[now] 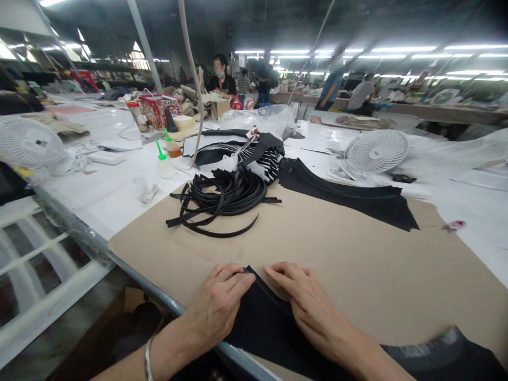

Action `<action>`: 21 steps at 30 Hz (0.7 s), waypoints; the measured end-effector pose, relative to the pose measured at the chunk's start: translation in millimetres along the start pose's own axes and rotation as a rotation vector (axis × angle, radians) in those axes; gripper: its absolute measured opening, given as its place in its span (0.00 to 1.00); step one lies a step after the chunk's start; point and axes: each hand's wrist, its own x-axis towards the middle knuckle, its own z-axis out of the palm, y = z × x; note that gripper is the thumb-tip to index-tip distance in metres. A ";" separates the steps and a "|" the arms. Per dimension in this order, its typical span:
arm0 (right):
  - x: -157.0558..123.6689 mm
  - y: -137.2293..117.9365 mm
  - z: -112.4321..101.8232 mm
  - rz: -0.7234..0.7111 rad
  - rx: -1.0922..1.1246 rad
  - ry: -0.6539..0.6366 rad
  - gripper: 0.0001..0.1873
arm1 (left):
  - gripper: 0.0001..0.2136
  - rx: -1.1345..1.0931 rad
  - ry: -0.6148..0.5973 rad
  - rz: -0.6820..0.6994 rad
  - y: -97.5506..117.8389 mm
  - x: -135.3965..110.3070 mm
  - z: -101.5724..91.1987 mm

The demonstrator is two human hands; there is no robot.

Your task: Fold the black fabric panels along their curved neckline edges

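Note:
My left hand (222,299) pinches the far corner of a black fabric piece (262,328) at the table's near edge. A darker strip runs along the curved side of this piece. My right hand (304,296) is at that curved side, fingers pressed together and fingertips just beyond the fabric edge. Whatever lies between those fingers is hidden. Under my right forearm the fabric extends to the right, where its curved end has a greyish, shiny band. A heap of black strips (226,193) lies ahead of my hands, and another black fabric piece (341,196) rests farther right.
Brown paper (357,259) covers the near tabletop. Two white fans (377,152) stand left and right. Green-tipped bottles (164,165) and a red patterned box (160,108) are at the left. A hanging cable (194,79) drops near the strips. Several people are farther back.

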 end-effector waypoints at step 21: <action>-11.3 2.4 -18.8 0.134 0.157 -0.055 0.20 | 0.15 0.089 0.064 0.042 -1.3 3.7 4.7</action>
